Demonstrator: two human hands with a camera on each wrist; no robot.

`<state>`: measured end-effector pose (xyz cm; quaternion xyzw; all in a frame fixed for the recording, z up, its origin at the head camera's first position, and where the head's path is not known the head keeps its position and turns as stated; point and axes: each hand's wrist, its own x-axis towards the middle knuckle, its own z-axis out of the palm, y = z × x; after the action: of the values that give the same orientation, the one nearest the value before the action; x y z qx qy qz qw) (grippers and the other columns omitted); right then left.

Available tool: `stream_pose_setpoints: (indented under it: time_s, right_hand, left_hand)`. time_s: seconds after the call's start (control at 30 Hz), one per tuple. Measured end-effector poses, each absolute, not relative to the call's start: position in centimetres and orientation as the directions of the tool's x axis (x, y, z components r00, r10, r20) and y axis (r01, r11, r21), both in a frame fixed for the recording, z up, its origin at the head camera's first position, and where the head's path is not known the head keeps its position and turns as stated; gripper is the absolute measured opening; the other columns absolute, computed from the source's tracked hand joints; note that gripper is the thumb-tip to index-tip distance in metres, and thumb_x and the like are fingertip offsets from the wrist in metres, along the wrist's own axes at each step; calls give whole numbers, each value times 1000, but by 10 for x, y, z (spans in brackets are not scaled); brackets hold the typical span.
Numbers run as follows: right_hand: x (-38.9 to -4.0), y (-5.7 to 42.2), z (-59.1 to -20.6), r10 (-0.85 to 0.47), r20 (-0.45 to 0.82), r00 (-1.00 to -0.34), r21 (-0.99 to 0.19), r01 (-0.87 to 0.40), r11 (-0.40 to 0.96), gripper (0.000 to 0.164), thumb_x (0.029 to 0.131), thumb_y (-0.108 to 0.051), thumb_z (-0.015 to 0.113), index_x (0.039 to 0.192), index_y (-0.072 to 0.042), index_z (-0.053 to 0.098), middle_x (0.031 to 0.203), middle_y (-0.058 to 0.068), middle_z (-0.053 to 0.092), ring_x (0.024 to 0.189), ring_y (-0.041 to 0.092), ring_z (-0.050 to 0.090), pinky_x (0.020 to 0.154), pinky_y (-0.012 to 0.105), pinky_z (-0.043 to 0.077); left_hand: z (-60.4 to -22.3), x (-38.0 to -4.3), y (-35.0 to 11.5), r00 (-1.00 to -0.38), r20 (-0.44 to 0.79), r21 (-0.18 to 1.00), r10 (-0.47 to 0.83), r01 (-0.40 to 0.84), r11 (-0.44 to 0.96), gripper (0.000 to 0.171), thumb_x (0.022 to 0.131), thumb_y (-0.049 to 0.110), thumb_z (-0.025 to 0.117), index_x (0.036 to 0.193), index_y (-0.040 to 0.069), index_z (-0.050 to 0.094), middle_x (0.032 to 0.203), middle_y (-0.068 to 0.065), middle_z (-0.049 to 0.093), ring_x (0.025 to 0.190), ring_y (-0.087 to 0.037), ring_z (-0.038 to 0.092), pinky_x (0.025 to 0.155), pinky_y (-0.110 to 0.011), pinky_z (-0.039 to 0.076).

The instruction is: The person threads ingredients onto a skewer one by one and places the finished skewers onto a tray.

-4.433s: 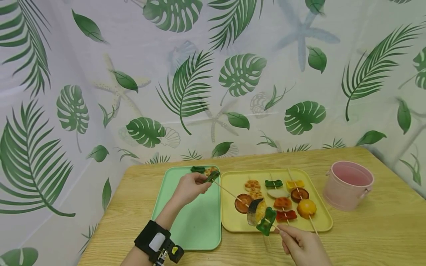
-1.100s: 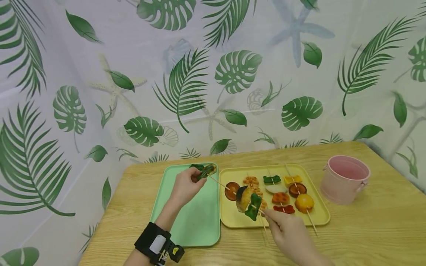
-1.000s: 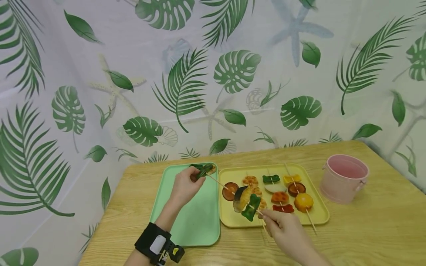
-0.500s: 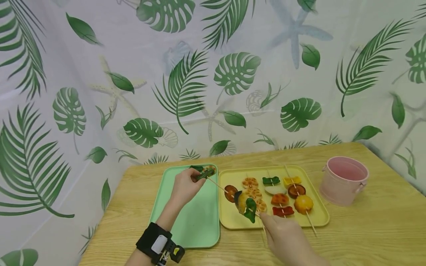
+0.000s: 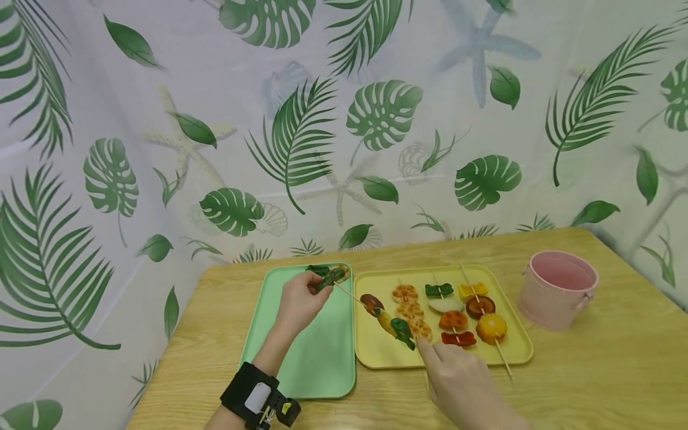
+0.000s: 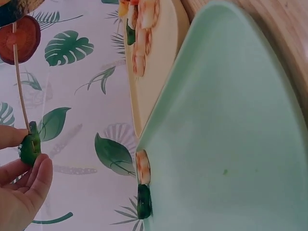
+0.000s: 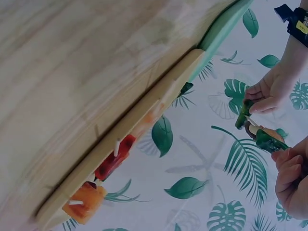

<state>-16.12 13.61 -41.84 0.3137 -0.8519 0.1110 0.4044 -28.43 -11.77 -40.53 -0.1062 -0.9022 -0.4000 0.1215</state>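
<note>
In the head view my left hand (image 5: pixel 303 301) pinches a green pepper piece (image 5: pixel 332 277) at the far end of a wooden skewer (image 5: pixel 349 293). The left wrist view shows thumb and fingertips around that pepper piece (image 6: pixel 30 150). Along the skewer sit a brown mushroom slice (image 5: pixel 371 303), a yellow piece with a dark edge (image 5: pixel 386 322) and another green pepper piece (image 5: pixel 402 330). My right hand (image 5: pixel 459 373) grips the near end of the stick, and its fingers hide that end. Both hands hold the skewer slanted above the trays.
Below my left hand lies a green tray (image 5: pixel 306 364), with a green piece (image 5: pixel 317 269) and a lotus root slice (image 5: pixel 344 274) in its far corner. Beside it, a yellow tray (image 5: pixel 371 357) bears several loaded skewers, including lotus root slices (image 5: pixel 409 309). A pink bucket (image 5: pixel 559 292) stands rightmost.
My right hand has shifted left and turned the skewer, so its pieces now show more edge-on. The left hand keeps pinching the pepper piece almost in place.
</note>
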Motion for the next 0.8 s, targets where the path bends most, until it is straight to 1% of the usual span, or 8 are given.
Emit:
stream_pose_setpoints:
  time_s: [0.1, 0.2, 0.4, 0.47, 0.6, 0.63, 0.7, 0.8]
  right_hand:
    - [-162, 136, -417, -449, 749, -487, 54, -631, 774, 59, 91, -17, 13, 86, 3, 68, 61, 3, 53, 44, 12, 46, 35, 20, 35]
    - [-166, 136, -419, -410, 768, -491, -2, -642, 766, 59, 97, -20, 15, 86, 3, 69, 58, 1, 53, 42, 9, 44, 36, 18, 35]
    - [-171, 136, -432, -336, 777, -532, -155, -679, 717, 63, 101, -32, 19, 89, 3, 69, 67, 6, 65, 51, 10, 59, 44, 17, 45]
    - [-170, 135, -434, -328, 764, -555, -193, -681, 706, 47, 102, -24, 33, 90, 3, 69, 68, 6, 66, 52, 10, 60, 44, 15, 44]
    - [-167, 130, -429, -266, 699, -663, -325, -627, 707, 10, 84, 2, 63, 91, 0, 71, 72, 6, 68, 57, 10, 62, 48, 16, 46]
    - [-166, 128, -427, -245, 671, -700, -371, -603, 706, 16, 77, 8, 67, 91, -1, 71, 73, 6, 68, 58, 11, 63, 49, 17, 47]
    - [-165, 123, -423, -198, 598, -777, -474, -541, 695, 20, 75, 10, 69, 91, -2, 72, 77, 7, 69, 61, 12, 64, 51, 19, 47]
    - [-164, 116, -418, -171, 483, -859, -572, -457, 681, 18, 80, 7, 66, 94, -1, 72, 82, 9, 70, 66, 15, 66, 54, 19, 48]
  left_hand:
    - [-407, -283, -117, -939, 336, 693, 77, 302, 655, 16, 82, 12, 69, 91, 0, 66, 77, -5, 60, 66, -16, 55, 57, -28, 47]
    - [-407, -281, -116, -918, 390, 668, 77, 339, 663, 16, 82, 11, 68, 93, -1, 65, 79, -6, 59, 68, -17, 56, 60, -29, 47]
    - [-407, -279, -114, -905, 418, 684, 84, 374, 626, 17, 81, 10, 69, 94, -1, 66, 81, -7, 61, 70, -18, 60, 61, -28, 50]
    - [-406, -279, -114, -911, 405, 697, 80, 364, 617, 16, 80, 10, 70, 92, -1, 66, 79, -7, 62, 69, -18, 60, 61, -28, 50]
    - [-406, -278, -115, -921, 384, 730, 62, 344, 590, 16, 80, 9, 70, 93, -1, 66, 79, -7, 62, 69, -18, 60, 61, -29, 51]
    - [-406, -278, -116, -923, 382, 736, 56, 340, 585, 16, 80, 9, 70, 93, -1, 66, 78, -6, 62, 69, -18, 60, 61, -29, 50]
    - [-408, -275, -116, -922, 384, 737, 58, 343, 582, 16, 80, 9, 70, 92, 0, 67, 78, -6, 62, 68, -18, 59, 60, -28, 50]
    - [-412, -271, -113, -916, 384, 716, 116, 375, 589, 14, 80, 9, 70, 91, 1, 67, 78, -5, 62, 67, -16, 59, 60, -27, 49]
